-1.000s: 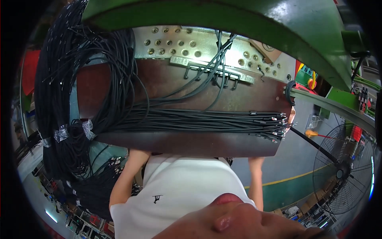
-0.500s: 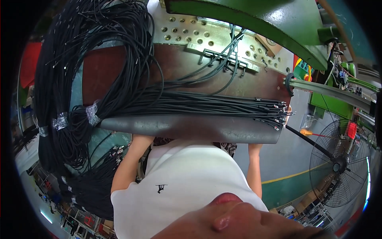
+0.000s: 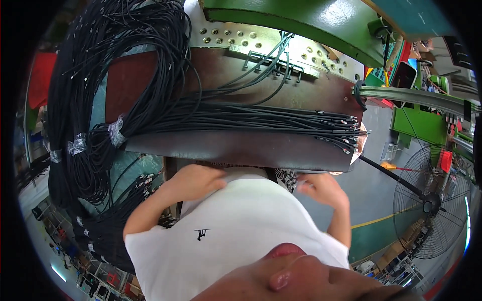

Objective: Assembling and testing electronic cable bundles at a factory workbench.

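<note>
My left hand (image 3: 198, 181) is just off the table edge at my waist, in front of my white shirt. Its fingers are loosely bent and somewhat blurred, with thumb and forefinger apart and nothing seen in them. On the other side, my right hand (image 3: 321, 188) is near the table's right front corner, beside a patterned cloth (image 3: 286, 179). Its thumb and fingers are also apart, with no object showing. Beyond both hands, a long bundle of black cables (image 3: 241, 119) lies across the dark brown table board (image 3: 241, 149), its connector ends toward the right.
Thick hanks of black cable (image 3: 70, 120), tied with clear wrap (image 3: 116, 132), crowd the left. A metal clamp fixture (image 3: 273, 64) holds several cables under a green machine (image 3: 301, 20). A black fan (image 3: 427, 203) stands at the right, near a metal rail (image 3: 416, 97).
Both hands have come out from under the table's front edge, up and back toward my waist. The view has shifted slightly; the cables lie as before.
</note>
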Demonstrator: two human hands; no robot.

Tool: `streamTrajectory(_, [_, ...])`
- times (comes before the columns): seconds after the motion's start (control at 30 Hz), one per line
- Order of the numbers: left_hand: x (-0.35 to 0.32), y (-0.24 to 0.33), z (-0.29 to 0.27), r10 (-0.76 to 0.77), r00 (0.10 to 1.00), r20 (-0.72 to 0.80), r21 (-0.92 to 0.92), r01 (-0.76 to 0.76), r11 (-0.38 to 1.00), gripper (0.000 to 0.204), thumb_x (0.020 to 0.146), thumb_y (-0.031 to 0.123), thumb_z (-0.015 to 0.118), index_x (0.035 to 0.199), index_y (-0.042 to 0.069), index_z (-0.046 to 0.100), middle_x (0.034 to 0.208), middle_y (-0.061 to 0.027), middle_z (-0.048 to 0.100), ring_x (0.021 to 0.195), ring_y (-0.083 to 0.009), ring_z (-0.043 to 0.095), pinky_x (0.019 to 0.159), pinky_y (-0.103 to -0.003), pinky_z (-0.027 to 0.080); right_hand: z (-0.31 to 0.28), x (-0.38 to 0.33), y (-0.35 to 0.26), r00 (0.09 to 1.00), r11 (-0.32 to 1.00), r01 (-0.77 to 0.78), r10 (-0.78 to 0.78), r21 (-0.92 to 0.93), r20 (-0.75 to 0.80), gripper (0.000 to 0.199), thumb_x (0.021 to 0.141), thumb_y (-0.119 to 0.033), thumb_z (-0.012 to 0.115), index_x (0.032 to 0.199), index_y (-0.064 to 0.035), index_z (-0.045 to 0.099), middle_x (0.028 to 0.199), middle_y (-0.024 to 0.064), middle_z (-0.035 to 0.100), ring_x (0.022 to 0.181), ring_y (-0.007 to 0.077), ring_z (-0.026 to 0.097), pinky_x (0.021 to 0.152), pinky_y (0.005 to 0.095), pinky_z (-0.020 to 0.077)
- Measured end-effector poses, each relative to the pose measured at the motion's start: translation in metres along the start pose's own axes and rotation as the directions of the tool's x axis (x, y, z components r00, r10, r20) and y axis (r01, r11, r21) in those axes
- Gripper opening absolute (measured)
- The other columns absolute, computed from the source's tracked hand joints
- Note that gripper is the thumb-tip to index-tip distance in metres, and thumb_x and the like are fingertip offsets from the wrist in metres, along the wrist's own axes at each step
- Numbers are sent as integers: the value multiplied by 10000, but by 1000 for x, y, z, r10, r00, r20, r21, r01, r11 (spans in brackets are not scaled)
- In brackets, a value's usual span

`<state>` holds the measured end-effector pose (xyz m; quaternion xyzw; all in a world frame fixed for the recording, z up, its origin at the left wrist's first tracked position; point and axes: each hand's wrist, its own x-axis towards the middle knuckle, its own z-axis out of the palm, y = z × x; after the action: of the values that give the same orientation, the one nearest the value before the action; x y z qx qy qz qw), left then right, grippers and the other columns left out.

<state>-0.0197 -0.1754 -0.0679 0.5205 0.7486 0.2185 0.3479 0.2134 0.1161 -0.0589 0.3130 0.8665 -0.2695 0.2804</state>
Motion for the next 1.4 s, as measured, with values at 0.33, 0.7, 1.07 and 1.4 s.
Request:
streamTrajectory(0.33, [125, 66, -6, 235, 890, -390, 503, -8, 864, 696, 834, 491, 531, 1334, 21, 413, 1418, -164, 362, 1292, -366, 362, 1016, -523, 304, -92, 178, -118, 292, 553, 449, -833, -702, -470, 616, 797, -548, 592, 1139, -35, 572, 962, 145, 611, 871, 314, 599, 772, 387, 480])
streamTrajectory(0.7, [62, -13, -73, 238, 861, -450, 496, 18, 868, 303, 765, 162, 672, 1027, 25, 605, 1050, -86, 567, 886, -271, 546, 752, -325, 463, -113, 155, -67, 555, 839, 443, -533, -316, -638, 412, 786, -452, 647, 767, -42, 607, 760, 114, 573, 728, 281, 570, 599, 390, 463])
streamTrajectory(1.07, [70, -13, -114, -208, 967, -148, -399, 134, 907, 175, 883, 118, 598, 974, -28, 566, 870, 0, 582, 842, -76, 536, 735, -233, 431, -34, 28, 108, 237, 917, -352, -108, -189, -965, 355, 865, -176, 609, 1147, 38, 579, 1073, 155, 595, 989, 324, 584, 865, 382, 462])
streamTrajectory(1.4, [226, 106, -65, -7, 852, 524, -255, 165, 953, 254, 891, 240, 583, 842, -8, 604, 597, -48, 543, 491, -110, 501, 471, -259, 414, 9, 27, 6, 327, 890, 400, -363, -220, -873, 256, 713, -96, 659, 969, -84, 670, 961, 44, 610, 904, 244, 579, 791, 358, 457])
